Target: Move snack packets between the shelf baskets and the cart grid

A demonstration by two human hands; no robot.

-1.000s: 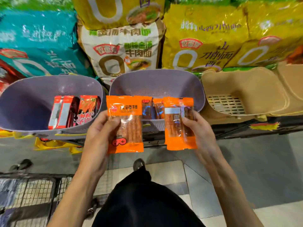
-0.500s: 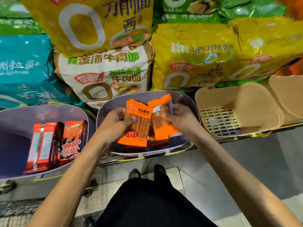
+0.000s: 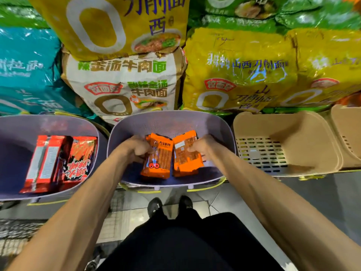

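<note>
Both my hands are inside the middle purple basket [image 3: 224,133]. My left hand [image 3: 136,148] grips the left edge of an orange snack packet [image 3: 159,159] that shows its front print. My right hand [image 3: 199,146] pinches the right edge of a second orange packet [image 3: 185,159] that shows its back label. The two packets lie side by side, low in the basket, over other orange packets that are mostly hidden. The left purple basket [image 3: 19,126] holds several red snack packets [image 3: 58,163].
A beige basket [image 3: 312,137] stands to the right, with another beige one [image 3: 349,133] beyond it. Large noodle bags [image 3: 127,85] are stacked behind the baskets. A wire cart grid [image 3: 17,235] shows at the lower left, above the tiled floor.
My hands carried the two orange packets from in front of the shelf into the middle purple basket and lowered them. The view moved closer to the baskets.
</note>
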